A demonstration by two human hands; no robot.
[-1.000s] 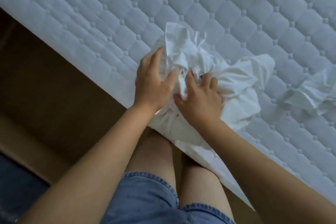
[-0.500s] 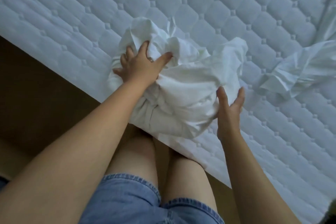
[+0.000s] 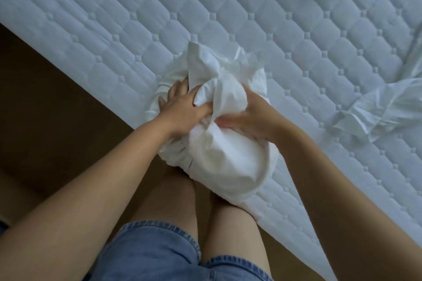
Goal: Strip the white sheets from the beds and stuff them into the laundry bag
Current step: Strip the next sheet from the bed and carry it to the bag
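Bundling is the step in hand: the white sheet sits wadded into a tight ball on the near edge of the bare quilted mattress, just above the person's knees. Both hands are on it. The left hand spreads its fingers over the ball's left side with the thumb dug into a fold. The right hand is blurred, but seems to have its fingers curled round the gathered neck of cloth. A second crumpled length of white cloth lies loose on the mattress to the right, well apart from the ball. No laundry bag shows. The next move probably calls for tucking in the loose ends on top, lifting the ball clear of the bed and carrying it to the bag.
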